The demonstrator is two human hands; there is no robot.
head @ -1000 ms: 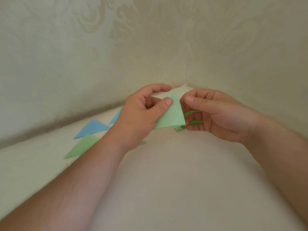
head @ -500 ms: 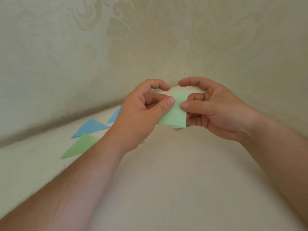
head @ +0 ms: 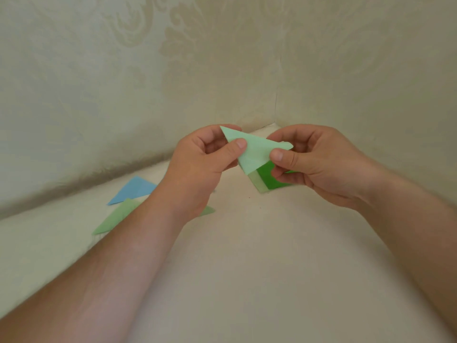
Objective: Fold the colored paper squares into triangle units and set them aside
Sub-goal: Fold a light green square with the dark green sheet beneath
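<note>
A light green paper (head: 254, 151), folded over into a triangle shape, is held in the air between both hands. My left hand (head: 207, 167) pinches its left corner between thumb and fingers. My right hand (head: 314, 162) pinches its right corner with thumb on top. Under the right hand lies a small stack of paper squares (head: 268, 180), dark green on top with paler sheets showing at its left edge. Further left on the surface lie a blue triangle (head: 134, 189) and a light green triangle (head: 116, 216), partly hidden by my left forearm.
The cream surface (head: 247, 256) meets patterned walls (head: 148, 70) in a corner just behind the hands. A green paper tip (head: 207, 211) shows under my left wrist.
The light green paper went from a flat sheet in my left hand to a triangle shape held by both hands. The hands moved apart slightly, uncovering the stack below.
</note>
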